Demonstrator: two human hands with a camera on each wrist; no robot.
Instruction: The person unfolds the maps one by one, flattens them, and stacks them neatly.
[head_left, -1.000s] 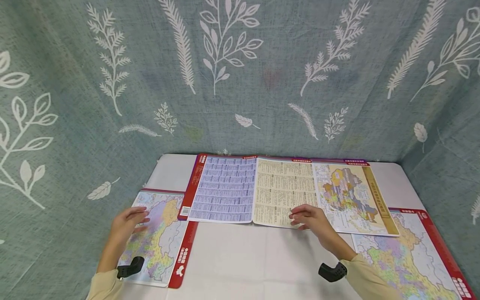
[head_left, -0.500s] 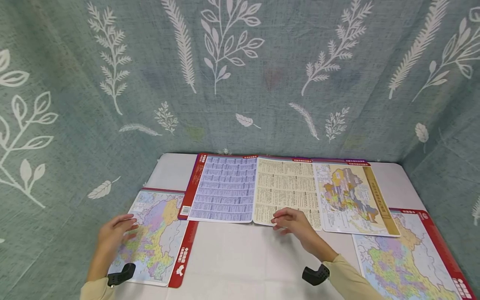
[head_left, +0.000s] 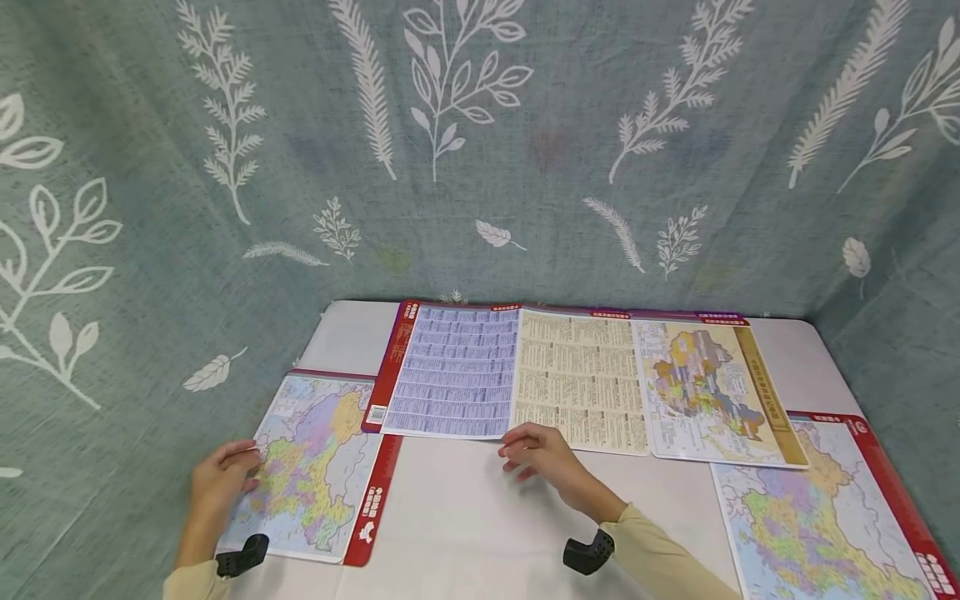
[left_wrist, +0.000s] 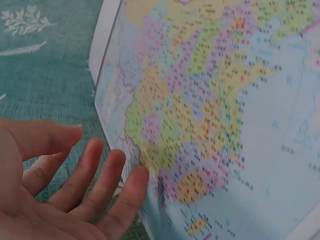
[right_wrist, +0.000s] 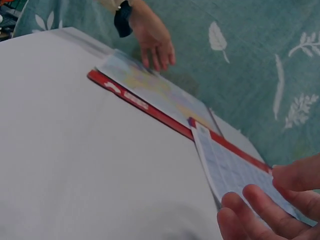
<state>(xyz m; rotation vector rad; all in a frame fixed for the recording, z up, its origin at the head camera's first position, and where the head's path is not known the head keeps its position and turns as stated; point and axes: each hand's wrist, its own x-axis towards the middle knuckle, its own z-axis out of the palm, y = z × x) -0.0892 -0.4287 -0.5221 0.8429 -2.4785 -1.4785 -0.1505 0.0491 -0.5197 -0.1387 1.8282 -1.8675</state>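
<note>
A long fold-out map sheet lies at the back of the table, with a lilac table panel (head_left: 450,375), a cream text panel (head_left: 581,379) and a coloured map panel (head_left: 712,383). At the front edge, near the fold between lilac and cream, is my right hand (head_left: 551,467), fingers loosely bent and holding nothing. My left hand (head_left: 219,483) is at the outer edge of the left map (head_left: 307,467), fingers spread and relaxed; whether they touch it I cannot tell. That map has a red border and runs partly under the lilac panel.
Another red-bordered map (head_left: 817,508) lies at the right, its top corner under the fold-out sheet. A white table (head_left: 450,517) carries everything. Green leaf-patterned cloth (head_left: 480,167) rises behind and along both sides.
My right hand has moved left along the front edge of the fold-out sheet, from the cream panel to the fold. My left hand has drawn back left and slightly down. The maps lie as before.
</note>
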